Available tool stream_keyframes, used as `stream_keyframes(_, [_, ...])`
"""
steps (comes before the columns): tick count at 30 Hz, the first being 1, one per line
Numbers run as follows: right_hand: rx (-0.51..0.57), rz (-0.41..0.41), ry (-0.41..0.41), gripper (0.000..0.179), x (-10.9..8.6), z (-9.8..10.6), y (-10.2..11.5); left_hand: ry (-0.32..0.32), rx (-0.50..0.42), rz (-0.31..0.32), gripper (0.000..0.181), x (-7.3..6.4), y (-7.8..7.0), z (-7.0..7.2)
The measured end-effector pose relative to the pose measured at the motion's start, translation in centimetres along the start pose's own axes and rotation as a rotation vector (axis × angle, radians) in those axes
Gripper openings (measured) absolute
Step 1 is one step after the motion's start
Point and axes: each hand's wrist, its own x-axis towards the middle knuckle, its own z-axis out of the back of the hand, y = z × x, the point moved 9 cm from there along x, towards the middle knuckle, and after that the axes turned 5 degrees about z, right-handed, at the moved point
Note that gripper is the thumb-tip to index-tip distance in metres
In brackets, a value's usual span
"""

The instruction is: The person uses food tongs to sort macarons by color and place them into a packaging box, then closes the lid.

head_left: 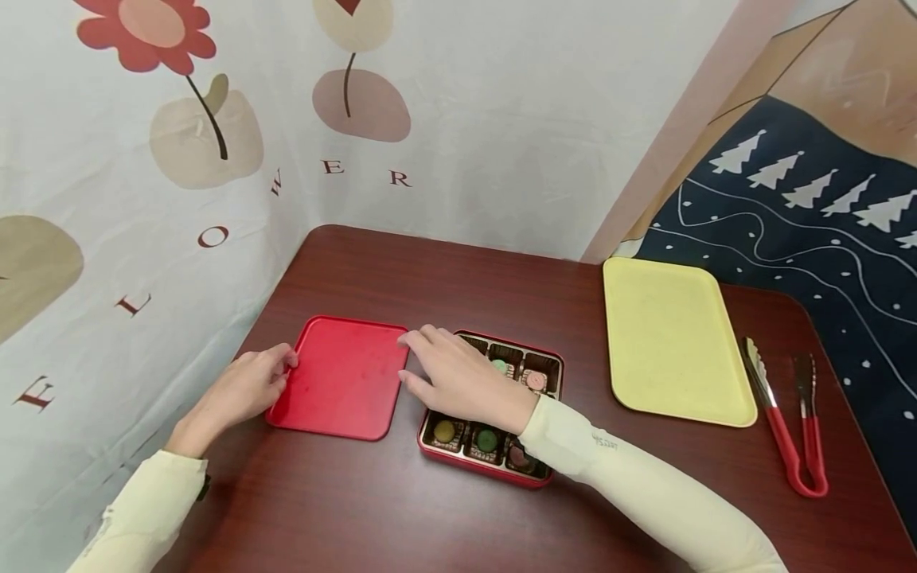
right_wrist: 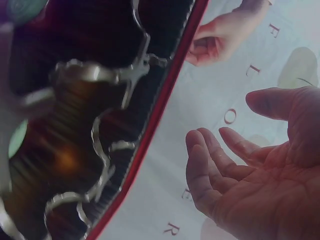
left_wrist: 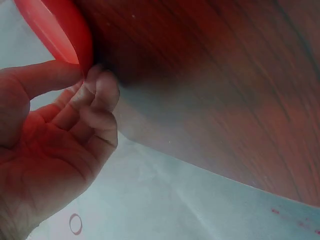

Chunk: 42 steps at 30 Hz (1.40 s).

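On the left of the table lies a flat red lid with rounded corners. My left hand pinches its left edge; in the left wrist view the thumb is on the rim and the fingers curl at its other side. My right hand hovers over a red box, palm down, fingers spread and loosely bent, holding nothing. Its fingertips come close to the lid's right edge. The box has a gold divided insert with small round sweets, among them a green one and a pink one; the hand hides its middle.
A yellow tray lies at the right of the brown table. Beside it rest tongs with red handles. A printed cloth hangs behind the table and along its left side.
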Motion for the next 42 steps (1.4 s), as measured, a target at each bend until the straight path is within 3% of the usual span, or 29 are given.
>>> stream_keyframes(8, [0.02,-0.009,0.019,0.041,0.3,-1.0,-0.1,-0.033,-0.09,0.017,0.019,-0.2,0.4,1.0])
stream_keyframes(20, [0.046,-0.044,0.013,0.041,0.2,-1.2,-0.6,0.02,-0.324,0.031,0.022,-0.7,-0.9,3.7])
stream_keyframes(26, [0.073,-0.082,-0.011,0.043,0.0,-0.9,-1.3,0.003,-0.404,0.009,0.022,-0.8,-2.1,4.8])
stream_keyframes(31, [0.127,-0.125,-0.029,0.045,-0.4,-0.7,-1.8,-0.002,-0.419,0.003,0.023,-0.8,-3.3,5.5])
stream_keyframes(42, [0.255,-0.163,-0.171,0.032,-2.5,1.5,-3.4,0.021,-0.485,0.021,0.021,0.0,-6.2,5.8])
